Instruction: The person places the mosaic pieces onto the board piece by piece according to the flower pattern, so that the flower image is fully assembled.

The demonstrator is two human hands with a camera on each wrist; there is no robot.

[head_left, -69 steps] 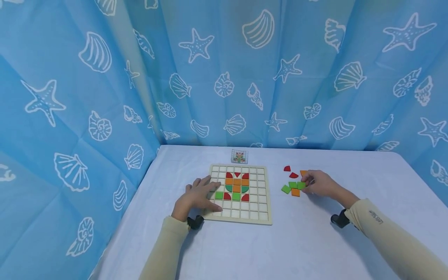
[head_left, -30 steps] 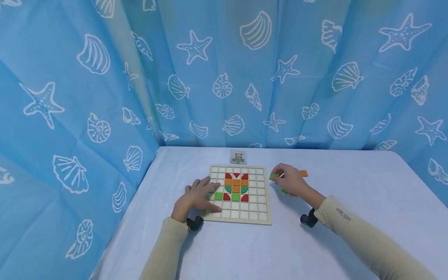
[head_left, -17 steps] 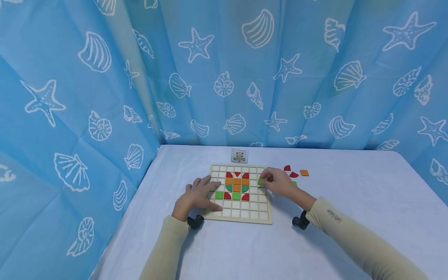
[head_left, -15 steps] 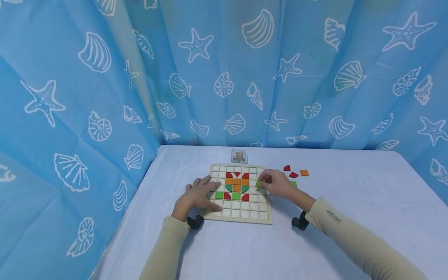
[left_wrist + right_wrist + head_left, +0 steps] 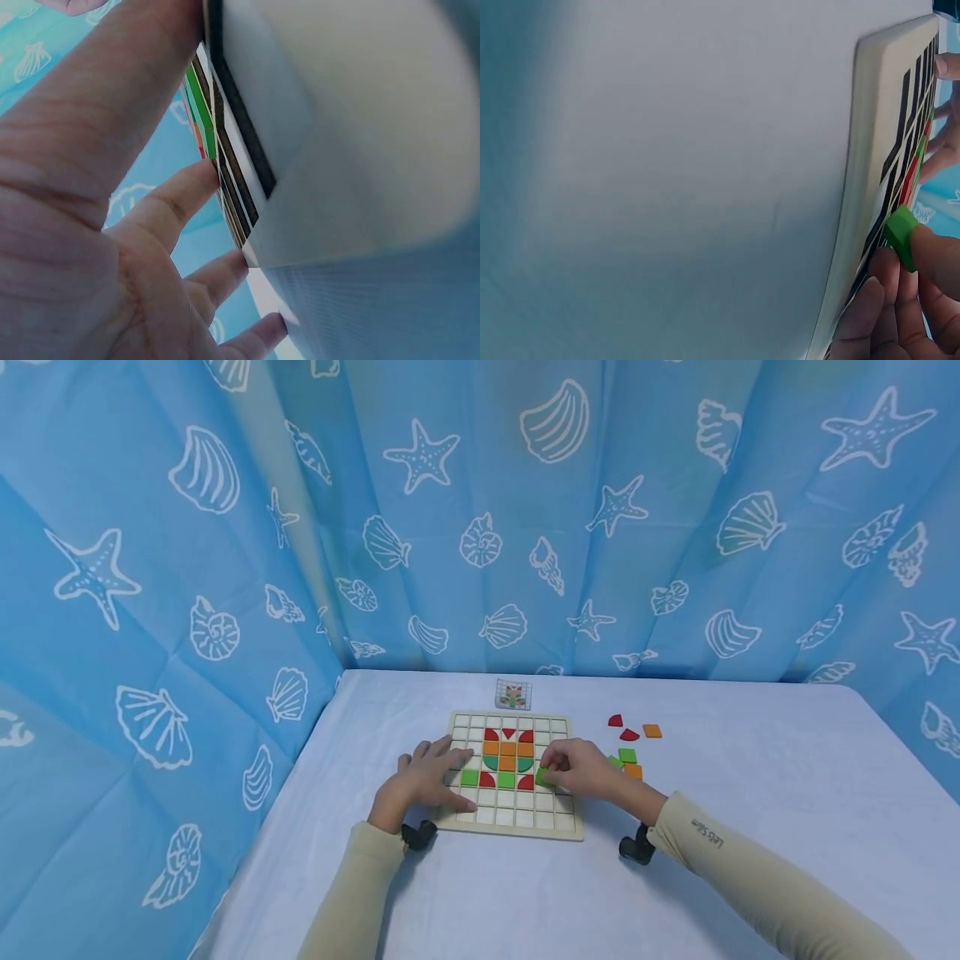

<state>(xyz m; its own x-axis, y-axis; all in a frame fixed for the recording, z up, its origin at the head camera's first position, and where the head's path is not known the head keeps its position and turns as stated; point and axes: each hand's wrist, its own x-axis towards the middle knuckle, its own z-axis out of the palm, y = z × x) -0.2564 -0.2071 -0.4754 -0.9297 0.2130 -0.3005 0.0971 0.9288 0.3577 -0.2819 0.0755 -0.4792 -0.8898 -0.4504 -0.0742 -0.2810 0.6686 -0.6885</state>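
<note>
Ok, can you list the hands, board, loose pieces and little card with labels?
Left hand: resting on the board's left side, fingers spread
Right hand: pinching a green square at the board's right part
Board: gridded, holding a red, orange and green pattern
Loose pieces: red, orange and green, right of the board
Little card: beyond the board

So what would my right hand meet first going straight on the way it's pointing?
Probably the red piece just left of the held green tile, though height above the board is unclear.
</note>
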